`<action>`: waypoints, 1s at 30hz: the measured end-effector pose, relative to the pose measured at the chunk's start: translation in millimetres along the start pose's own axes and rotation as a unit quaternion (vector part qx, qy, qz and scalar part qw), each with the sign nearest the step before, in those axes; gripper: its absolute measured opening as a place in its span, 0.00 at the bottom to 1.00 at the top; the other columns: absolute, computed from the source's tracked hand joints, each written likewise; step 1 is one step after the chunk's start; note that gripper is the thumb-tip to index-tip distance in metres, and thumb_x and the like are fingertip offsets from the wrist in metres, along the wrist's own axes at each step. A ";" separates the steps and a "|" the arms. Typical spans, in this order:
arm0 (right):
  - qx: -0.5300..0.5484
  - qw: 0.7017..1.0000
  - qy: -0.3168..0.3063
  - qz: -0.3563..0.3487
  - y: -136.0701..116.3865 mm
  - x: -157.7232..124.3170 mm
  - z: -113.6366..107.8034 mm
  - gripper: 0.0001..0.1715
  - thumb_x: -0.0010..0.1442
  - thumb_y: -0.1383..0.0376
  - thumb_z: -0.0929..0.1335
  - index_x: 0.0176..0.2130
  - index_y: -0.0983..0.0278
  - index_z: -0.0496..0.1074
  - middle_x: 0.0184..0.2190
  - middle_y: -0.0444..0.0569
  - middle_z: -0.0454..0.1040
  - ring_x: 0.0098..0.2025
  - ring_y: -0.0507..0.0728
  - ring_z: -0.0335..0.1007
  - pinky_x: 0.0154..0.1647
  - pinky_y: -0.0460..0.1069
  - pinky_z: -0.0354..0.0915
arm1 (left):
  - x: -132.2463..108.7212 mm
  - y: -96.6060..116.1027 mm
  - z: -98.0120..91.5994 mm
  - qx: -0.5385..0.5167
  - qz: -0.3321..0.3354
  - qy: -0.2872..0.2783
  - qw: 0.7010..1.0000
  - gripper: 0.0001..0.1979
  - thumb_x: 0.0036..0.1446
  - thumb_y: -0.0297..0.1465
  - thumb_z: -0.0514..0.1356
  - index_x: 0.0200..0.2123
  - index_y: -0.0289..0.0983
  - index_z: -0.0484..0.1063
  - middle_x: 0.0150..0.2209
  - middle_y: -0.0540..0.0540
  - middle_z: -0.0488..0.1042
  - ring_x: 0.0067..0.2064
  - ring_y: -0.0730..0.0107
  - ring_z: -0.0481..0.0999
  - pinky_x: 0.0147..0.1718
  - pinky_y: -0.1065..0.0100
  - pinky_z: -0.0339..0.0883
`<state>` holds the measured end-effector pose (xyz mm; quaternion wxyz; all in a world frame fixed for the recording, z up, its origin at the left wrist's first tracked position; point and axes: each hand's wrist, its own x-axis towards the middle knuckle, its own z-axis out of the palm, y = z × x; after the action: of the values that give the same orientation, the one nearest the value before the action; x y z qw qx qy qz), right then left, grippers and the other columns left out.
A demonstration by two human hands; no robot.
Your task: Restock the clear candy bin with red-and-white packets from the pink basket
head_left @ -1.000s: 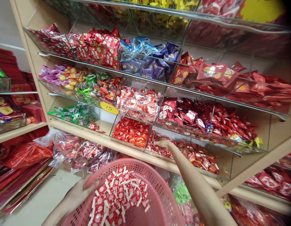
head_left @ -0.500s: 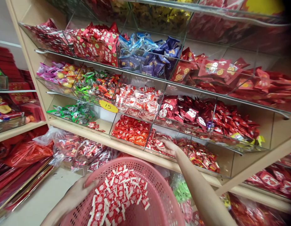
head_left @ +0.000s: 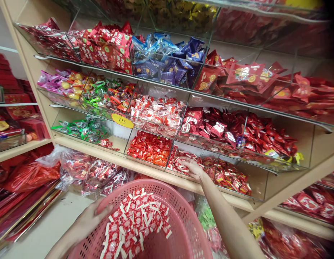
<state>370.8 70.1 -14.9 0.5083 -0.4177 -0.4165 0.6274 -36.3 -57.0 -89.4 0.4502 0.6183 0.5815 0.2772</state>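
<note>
My left hand (head_left: 87, 221) grips the near-left rim of a pink perforated basket (head_left: 180, 219) that holds a pile of small red-and-white candy packets (head_left: 134, 225). My right hand (head_left: 193, 168) reaches into a clear bin (head_left: 183, 160) on the lowest shelf row, resting on the same red-and-white packets with its fingers spread among them. I cannot make out whether any packet is pinched in it.
Tilted clear bins fill the wooden shelf (head_left: 145, 169) with wrapped sweets: red ones (head_left: 149, 147), green ones (head_left: 83, 129), blue packs (head_left: 169, 64). A yellow "15" tag (head_left: 122, 121) hangs in front. Plastic bags of candy (head_left: 86, 169) lie below the shelf.
My right hand has shifted slightly right and deeper into the bin of red-and-white packets. The left hand and basket have stayed put; the view has tilted up slightly.
</note>
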 end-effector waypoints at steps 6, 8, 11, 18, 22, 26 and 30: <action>-0.013 1.000 -0.001 -0.014 1.0 0.6 -1.9 0.16 0.41 0.68 0.74 0.34 0.63 0.70 0.29 0.45 0.75 0.34 0.53 0.74 0.34 0.47 0.71 | -2.0 2.6 0.0 0.001 0.003 -0.003 1.000 0.37 0.51 0.52 0.52 0.52 0.27 0.56 0.54 0.37 0.61 0.54 0.66 0.62 0.55 0.71 0.51; -0.013 1.000 0.006 -0.020 0.4 0.7 -1.0 0.16 0.42 0.68 0.74 0.34 0.63 0.70 0.29 0.45 0.75 0.34 0.53 0.74 0.34 0.47 0.71 | -2.3 1.2 0.0 0.006 0.005 -0.001 1.000 0.37 0.51 0.52 0.52 0.52 0.27 0.56 0.55 0.37 0.60 0.54 0.67 0.62 0.55 0.72 0.50; -0.012 1.000 0.024 -0.016 -1.1 0.3 0.5 0.13 0.46 0.67 0.72 0.35 0.63 0.69 0.29 0.47 0.75 0.33 0.54 0.74 0.32 0.47 0.71 | -2.0 -1.7 0.2 0.010 0.010 -0.003 1.000 0.35 0.52 0.51 0.52 0.52 0.28 0.56 0.55 0.38 0.60 0.54 0.68 0.62 0.55 0.72 0.50; -0.026 0.998 0.064 -0.013 -3.3 -2.5 -0.4 0.08 0.52 0.69 0.67 0.37 0.65 0.69 0.31 0.49 0.76 0.33 0.54 0.74 0.31 0.46 0.71 | 0.7 0.2 0.6 -0.009 0.007 0.000 1.000 0.35 0.51 0.52 0.52 0.51 0.28 0.57 0.53 0.38 0.62 0.52 0.68 0.64 0.53 0.72 0.53; -0.027 0.998 0.054 -0.012 -3.5 -3.7 -0.6 0.12 0.50 0.69 0.68 0.38 0.64 0.68 0.31 0.48 0.76 0.34 0.54 0.74 0.32 0.46 0.71 | -1.0 2.6 0.6 -0.011 0.003 0.002 1.000 0.35 0.51 0.51 0.53 0.51 0.28 0.56 0.53 0.38 0.62 0.52 0.68 0.64 0.54 0.71 0.52; -0.027 0.999 0.042 -0.013 -5.0 -5.1 2.5 0.15 0.48 0.68 0.70 0.39 0.62 0.69 0.31 0.47 0.76 0.32 0.54 0.74 0.31 0.47 0.72 | -3.1 0.1 0.3 -0.008 0.007 0.005 1.000 0.32 0.52 0.49 0.53 0.50 0.29 0.59 0.53 0.39 0.63 0.53 0.64 0.64 0.55 0.68 0.52; -0.018 0.999 0.023 -0.015 -7.1 -7.0 6.6 0.16 0.46 0.66 0.72 0.38 0.62 0.70 0.30 0.46 0.75 0.31 0.54 0.74 0.31 0.48 0.72 | -3.4 -0.8 0.0 -0.010 0.009 -0.002 1.000 0.33 0.52 0.50 0.53 0.51 0.30 0.58 0.54 0.39 0.62 0.53 0.64 0.63 0.55 0.68 0.53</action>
<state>367.5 63.5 -5.4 0.5197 -0.4352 -0.4220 0.6020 -37.3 -60.4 -89.6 0.4546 0.6198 0.5724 0.2857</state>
